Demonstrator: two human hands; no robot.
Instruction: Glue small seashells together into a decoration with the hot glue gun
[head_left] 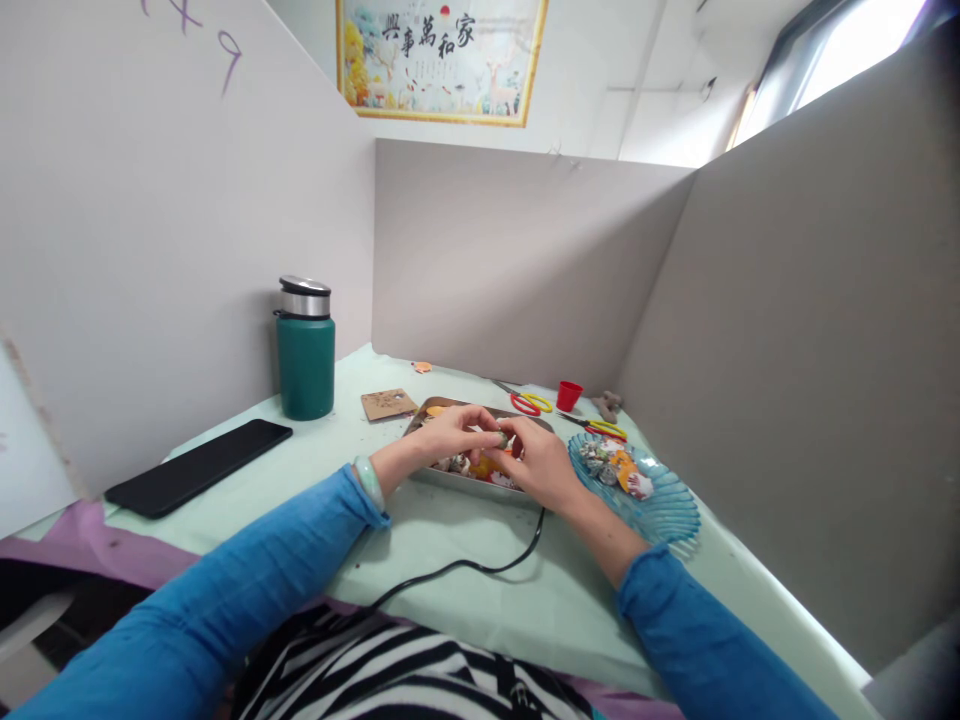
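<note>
My left hand (466, 432) and my right hand (536, 457) meet over a shallow metal tray (480, 488). Between their fingertips is a small, dark greenish roundish piece (502, 439), too small to name and partly covered by the fingers. Both hands are closed around it in a pinch. Below them, the tray holds orange, white and patterned small pieces, largely hidden by my hands. Right of my right hand, a blue scalloped glass plate (671, 510) carries several similar orange, white and silvery pieces.
A green bottle (306, 365) and a black phone-like slab (202, 465) stand left. Behind the tray lie a brown card (388, 404), red-and-yellow-handled scissors (531, 403), another pair (606, 430) and a red cup (569, 396). A black cable (465, 565) crosses the front; grey partitions (517, 260) enclose the table.
</note>
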